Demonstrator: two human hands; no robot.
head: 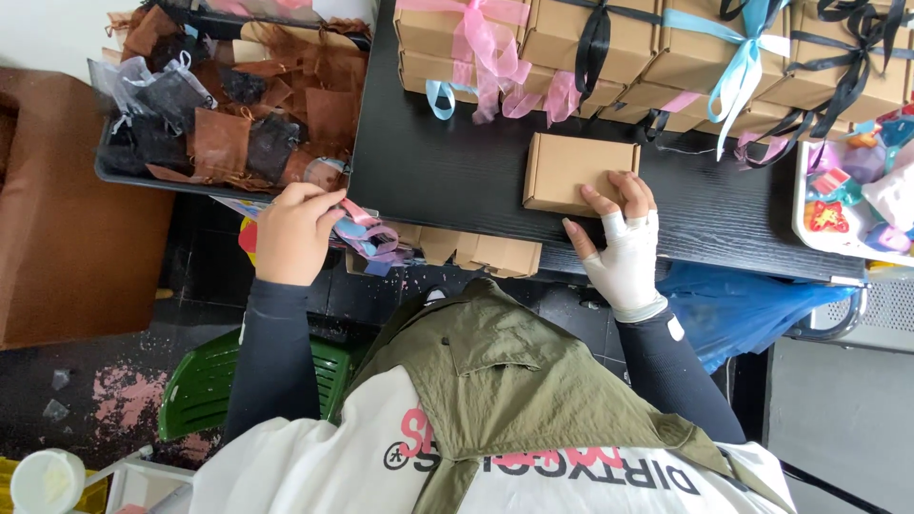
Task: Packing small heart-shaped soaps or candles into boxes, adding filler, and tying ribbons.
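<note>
A small plain brown cardboard box (571,171) lies on the black table (447,162) near its front edge. My right hand (624,238), in a white fingerless glove, rests on the box's near right corner with the fingers spread over it. My left hand (290,233) is left of the table's edge. It pinches a bunch of pink, blue and purple ribbons (371,238) that hangs over a lower shelf. Just below the table's edge sit several more small brown boxes (495,255).
Brown boxes tied with pink (476,38), black (592,43) and light blue ribbon (738,57) are stacked along the table's far side. A dark tray of brown and black mesh pouches (228,114) stands at upper left. A white tray of colourful small items (857,200) is at right.
</note>
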